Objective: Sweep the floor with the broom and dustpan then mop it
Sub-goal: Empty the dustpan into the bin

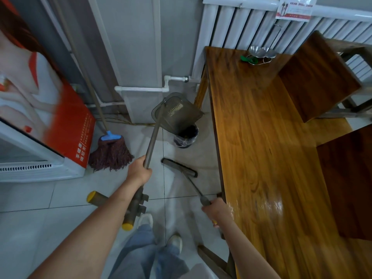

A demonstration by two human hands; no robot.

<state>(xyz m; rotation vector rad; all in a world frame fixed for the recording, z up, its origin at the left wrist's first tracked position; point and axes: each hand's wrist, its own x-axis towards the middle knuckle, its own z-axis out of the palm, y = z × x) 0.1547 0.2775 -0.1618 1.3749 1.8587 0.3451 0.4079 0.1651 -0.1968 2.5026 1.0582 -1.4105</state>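
Observation:
My left hand (140,171) grips the long grey handle of the dustpan (177,111). The translucent pan is lifted and tilted, its lip over a small black-lined bin (186,137) by the table leg. My right hand (216,209) grips the handle of the broom (179,168), whose dark head rests on the white tiles beside the table. A mop (110,154) with a maroon string head and blue clip leans against the wall at the left, its pole running up along the cabinet.
A long wooden table (261,148) fills the right side, with metal bowls (260,53) at its far end and wooden benches (316,77) beyond. A white-and-red fridge cabinet (50,127) stands left. A radiator (261,27) and white pipes line the back wall.

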